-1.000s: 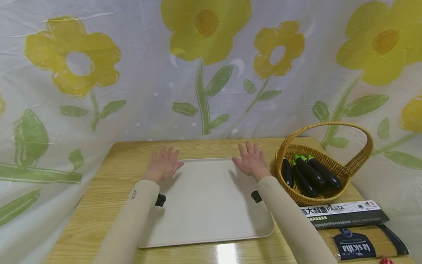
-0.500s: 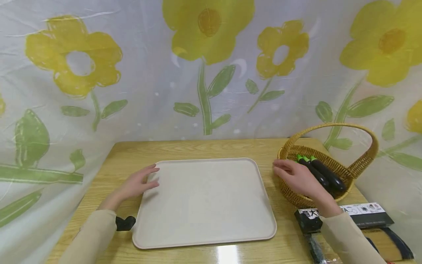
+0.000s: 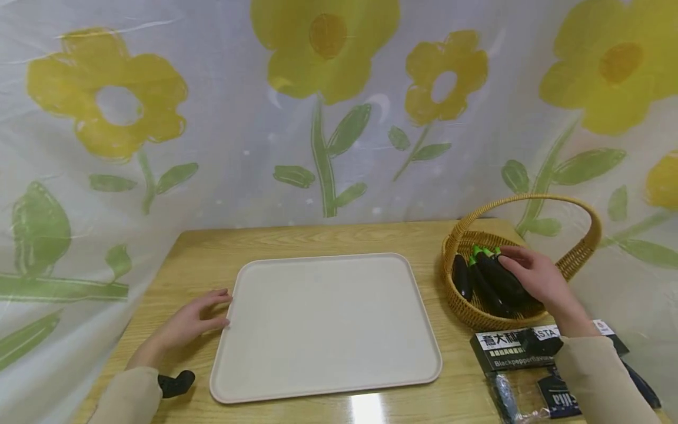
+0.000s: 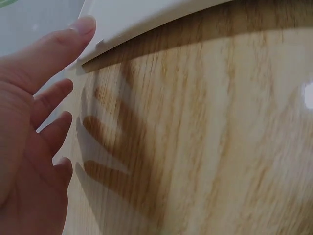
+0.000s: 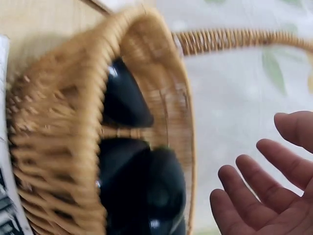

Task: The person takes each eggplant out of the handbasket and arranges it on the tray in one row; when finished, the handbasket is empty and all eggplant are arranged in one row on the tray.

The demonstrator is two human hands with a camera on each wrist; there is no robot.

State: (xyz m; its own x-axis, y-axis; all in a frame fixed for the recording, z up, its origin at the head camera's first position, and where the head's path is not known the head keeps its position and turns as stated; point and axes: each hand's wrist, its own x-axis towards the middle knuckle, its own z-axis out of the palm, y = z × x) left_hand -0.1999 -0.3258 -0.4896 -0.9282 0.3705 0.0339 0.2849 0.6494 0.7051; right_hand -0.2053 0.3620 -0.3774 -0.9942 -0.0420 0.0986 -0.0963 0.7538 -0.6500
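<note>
In the head view my right hand hangs over the right side of a wicker basket, above the dark eggplants with green stem ends. The right wrist view has its fingers spread and slightly bent, apart from the eggplants, with nothing between them. Part of the rightmost eggplant is hidden under the hand. My left hand is just beside the left edge of a white rectangular tray, fingers loosely extended and holding nothing. Its thumb appears near the tray corner in the left wrist view.
The basket's tall arched handle rises beside my right hand. In front of the basket lie a black and white pasta box and a clear-wrapped pasta packet, partly under my right sleeve. A flowered cloth hangs behind the wooden table.
Both hands have left the space above the tray. My right hand has moved right, over the basket and its eggplants; my left hand has drawn back left to the tray's edge.
</note>
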